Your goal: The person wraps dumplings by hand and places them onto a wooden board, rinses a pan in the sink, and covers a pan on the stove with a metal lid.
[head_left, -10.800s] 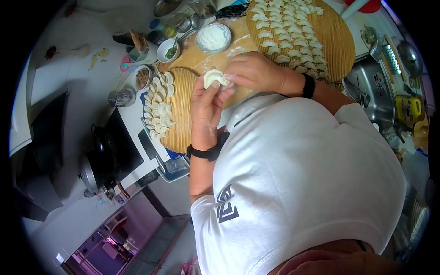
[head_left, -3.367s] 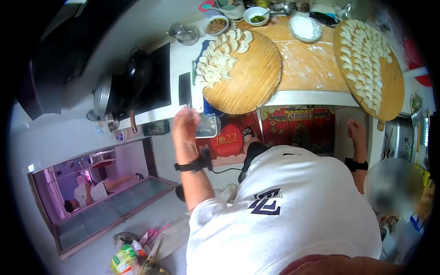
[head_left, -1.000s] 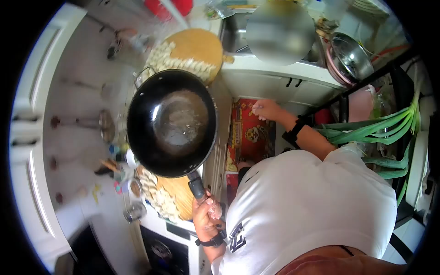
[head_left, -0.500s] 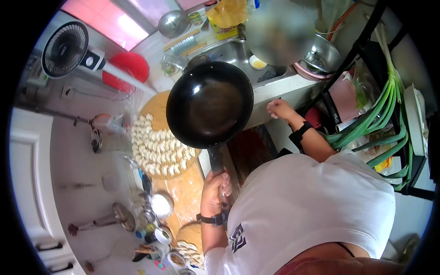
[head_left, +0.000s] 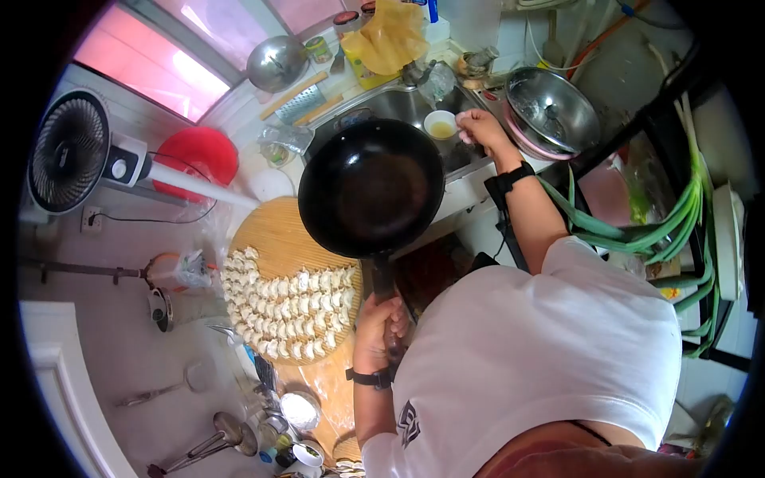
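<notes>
My left hand is wrapped round the handle of a black wok. The wok is held up in front of me, its inside facing the camera, with a brownish sheen at its bottom. Over the sink, my right hand is closed, its fingertips at the rim of a small white bowl holding yellowish liquid. The exact finger contact is hard to make out. To the left, several rows of dumplings lie on a round slatted board, partly hidden by the wok.
A steel basin stands right of the sink. Long green scallions hang over a rack at the right. On the left are a fan, a red basin and a grater. A bowl of white powder sits lower left.
My right hand has moved forward from beside the counter edge to the small bowl in the sink. My left hand still grips the wok. The camera view has shifted.
</notes>
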Tool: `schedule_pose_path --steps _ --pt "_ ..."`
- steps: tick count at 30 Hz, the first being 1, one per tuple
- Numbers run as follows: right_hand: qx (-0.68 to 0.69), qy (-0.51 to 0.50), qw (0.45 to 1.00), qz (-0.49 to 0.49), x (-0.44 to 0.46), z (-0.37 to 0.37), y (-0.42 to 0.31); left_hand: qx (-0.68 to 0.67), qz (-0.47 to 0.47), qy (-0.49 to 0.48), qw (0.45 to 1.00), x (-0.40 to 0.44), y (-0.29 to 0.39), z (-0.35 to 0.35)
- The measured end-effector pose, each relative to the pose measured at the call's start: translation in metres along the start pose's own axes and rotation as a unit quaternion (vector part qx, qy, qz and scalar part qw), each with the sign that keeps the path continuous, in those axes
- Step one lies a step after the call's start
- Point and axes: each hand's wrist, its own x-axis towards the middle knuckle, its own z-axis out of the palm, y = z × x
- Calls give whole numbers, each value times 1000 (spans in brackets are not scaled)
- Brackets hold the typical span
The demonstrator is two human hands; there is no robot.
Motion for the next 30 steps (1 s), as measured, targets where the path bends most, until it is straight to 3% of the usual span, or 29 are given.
schedule_pose_path --steps 5,7,9,11,12,13,17,19,23,24,30 --pt "-11 39 999 -2 83 2 -7 -9 -4 50 999 37 30 17" --pt "18 118 993 -20 111 8 -14 -17 -7 59 998 54 41 22" --pt "30 110 993 -16 150 3 -4 -15 -7 64 998 71 48 22" --pt "-76 114 990 -40 180 0 3 -14 -16 78 997 83 55 25" --pt "-203 70 977 -9 201 -10 10 -10 -22 89 996 87 57 26" --pt "-207 64 976 -3 210 -13 9 -17 -25 94 995 92 59 27" --pt "-423 16 901 -97 252 -27 17 -31 -36 98 994 108 68 33" --pt "-532 32 832 -152 270 -35 22 -27 -39 80 996 115 69 33" --pt "-609 -27 784 -117 271 -32 3 8 -44 82 996 123 71 35" --pt "-623 -11 765 -165 266 -31 2 -1 -48 85 995 124 73 40" --pt "-639 -57 758 -118 264 -33 -10 2 -58 76 995 132 70 39"
